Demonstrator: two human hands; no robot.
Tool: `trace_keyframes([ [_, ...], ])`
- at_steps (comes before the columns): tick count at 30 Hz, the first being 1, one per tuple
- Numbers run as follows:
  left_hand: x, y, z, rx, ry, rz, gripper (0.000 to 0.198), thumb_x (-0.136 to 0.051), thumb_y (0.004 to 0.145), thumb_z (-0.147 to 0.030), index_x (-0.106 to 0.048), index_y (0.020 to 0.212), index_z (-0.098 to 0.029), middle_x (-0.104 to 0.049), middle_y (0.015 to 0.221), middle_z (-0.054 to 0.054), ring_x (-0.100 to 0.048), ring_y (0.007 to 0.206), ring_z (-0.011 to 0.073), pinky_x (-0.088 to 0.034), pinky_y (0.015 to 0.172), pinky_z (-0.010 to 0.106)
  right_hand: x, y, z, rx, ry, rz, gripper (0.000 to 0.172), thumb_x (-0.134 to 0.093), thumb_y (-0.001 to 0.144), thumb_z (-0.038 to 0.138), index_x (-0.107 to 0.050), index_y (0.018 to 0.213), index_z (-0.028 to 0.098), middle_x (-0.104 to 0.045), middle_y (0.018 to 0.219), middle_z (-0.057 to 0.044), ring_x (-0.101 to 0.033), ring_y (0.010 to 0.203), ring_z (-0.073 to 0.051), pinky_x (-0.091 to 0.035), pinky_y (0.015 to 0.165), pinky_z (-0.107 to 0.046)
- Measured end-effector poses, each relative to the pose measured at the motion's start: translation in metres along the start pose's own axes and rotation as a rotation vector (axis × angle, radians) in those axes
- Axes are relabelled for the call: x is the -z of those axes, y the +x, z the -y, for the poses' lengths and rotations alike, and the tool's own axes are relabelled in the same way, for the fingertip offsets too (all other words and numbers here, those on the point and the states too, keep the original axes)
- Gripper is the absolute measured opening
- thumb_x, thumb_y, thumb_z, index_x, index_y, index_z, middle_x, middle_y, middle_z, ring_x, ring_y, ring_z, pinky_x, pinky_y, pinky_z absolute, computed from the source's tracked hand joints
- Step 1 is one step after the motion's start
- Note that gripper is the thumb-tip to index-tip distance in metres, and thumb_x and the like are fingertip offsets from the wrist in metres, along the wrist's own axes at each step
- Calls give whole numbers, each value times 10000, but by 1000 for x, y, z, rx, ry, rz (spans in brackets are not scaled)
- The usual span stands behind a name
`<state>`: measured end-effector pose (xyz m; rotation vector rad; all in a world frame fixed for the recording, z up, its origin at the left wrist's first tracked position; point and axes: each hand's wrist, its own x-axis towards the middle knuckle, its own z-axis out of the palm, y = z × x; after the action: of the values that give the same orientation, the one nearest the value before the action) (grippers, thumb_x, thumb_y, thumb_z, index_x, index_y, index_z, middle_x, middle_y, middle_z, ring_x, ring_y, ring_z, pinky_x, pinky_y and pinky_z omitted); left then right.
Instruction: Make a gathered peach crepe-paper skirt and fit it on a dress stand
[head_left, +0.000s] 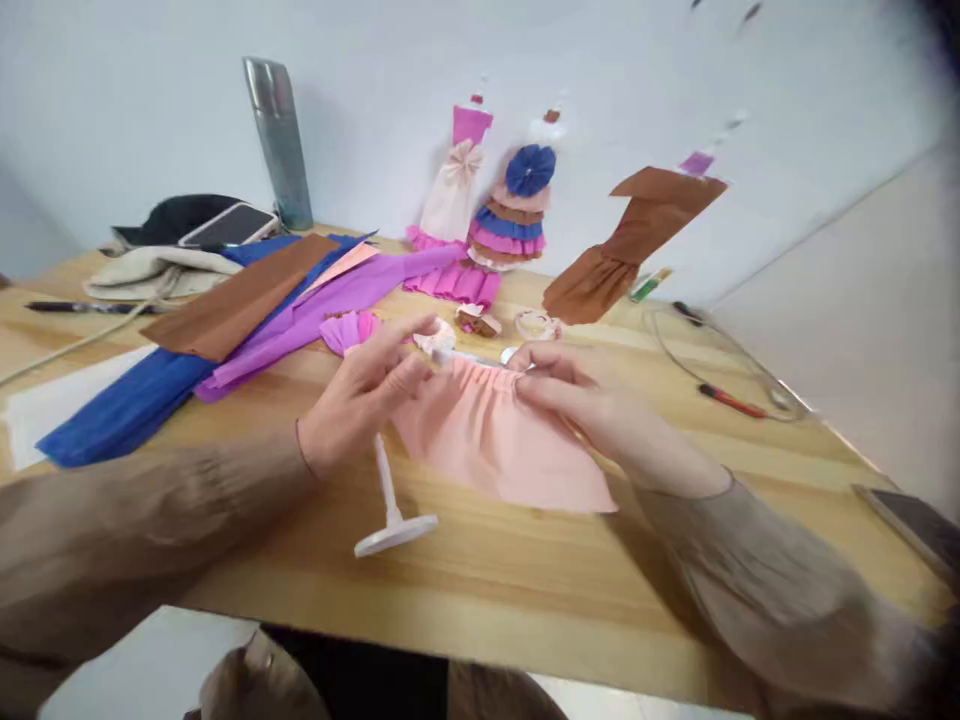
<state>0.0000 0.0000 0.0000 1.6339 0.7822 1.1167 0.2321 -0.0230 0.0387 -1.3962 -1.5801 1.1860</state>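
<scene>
My left hand (pixel 367 395) and my right hand (pixel 592 400) both pinch the gathered top edge of a peach crepe-paper skirt (pixel 499 440) that fans out toward me over the wooden table (pixel 525 570). A thin white strip runs along that gathered edge between my fingers. Under my left hand a white doll stand (pixel 391 520) rests tilted on its round base. Small paper rosettes (pixel 480 322) lie just behind the skirt.
Sheets of blue (pixel 142 395), purple (pixel 337 295) and brown (pixel 236 300) crepe paper lie at the left. Two dressed paper-gown mannequins (pixel 495 210) and a brown dress (pixel 630 245) stand at the back. A steel flask (pixel 279 140), a phone (pixel 229 225), pens and a cable are also there.
</scene>
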Motion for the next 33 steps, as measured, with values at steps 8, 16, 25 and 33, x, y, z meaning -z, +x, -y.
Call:
trace_keyframes([
  [8,-8,2,3,54,-335,33,603,-708,824,-490,-558,1310,-166,-568,1381,152,-542,1259,302,-449,1021,399,4,8,-4,41,313,-185,148,-673,747,266,-562,692,185,-471,645,25,-412,581,-104,-289,526,-238],
  [16,-15,-6,-12,396,-574,281,481,-819,709,-426,-671,1058,-131,-691,977,98,-658,868,190,-544,751,302,-17,3,-1,118,313,-265,188,-681,754,298,-533,706,193,-489,686,26,-440,615,-110,-319,560,-245],
  [25,-19,-6,-18,350,-410,52,230,-769,632,-173,-552,700,-141,-524,550,-53,-440,481,47,-347,433,166,-24,11,-6,119,382,-239,246,-726,704,351,-530,696,202,-508,644,31,-464,601,-118,-328,562,-260],
  [33,-14,-3,-17,246,-344,47,484,-806,635,-194,-561,1053,-180,-588,715,-45,-522,542,75,-368,431,175,-22,15,-10,-15,520,-235,304,-775,660,369,-522,665,202,-485,605,31,-435,551,-113,-293,507,-253],
])
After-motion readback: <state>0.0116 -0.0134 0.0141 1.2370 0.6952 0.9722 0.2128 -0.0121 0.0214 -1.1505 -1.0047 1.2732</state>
